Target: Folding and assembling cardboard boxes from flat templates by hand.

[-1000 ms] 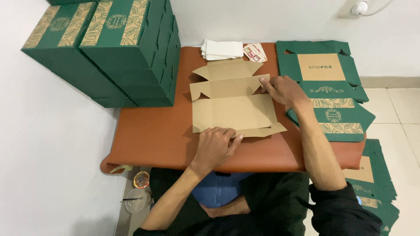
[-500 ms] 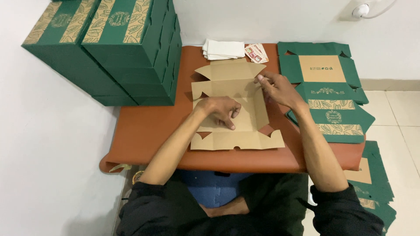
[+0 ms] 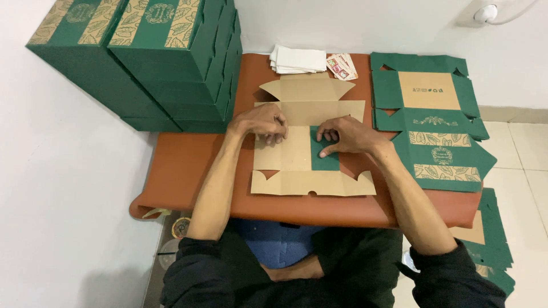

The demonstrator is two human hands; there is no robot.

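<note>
We press our left hand (image 3: 264, 121) and right hand (image 3: 342, 136), fingers curled, onto the flat cardboard box blank (image 3: 297, 154) lying mid-tabletop (image 3: 188, 165); the right pins its green side flap (image 3: 324, 157) folded inward.

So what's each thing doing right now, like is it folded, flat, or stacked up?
Cardboard box blank: lying brown side up, one side flap folded inward showing green.
Left hand: pressing on the blank, fingers curled.
Right hand: pressing the green flap down.
Flat green blanks: unfolded, piled at the right.
Finished green boxes: closed, stacked at the left.
White papers: stacked flat.
</note>
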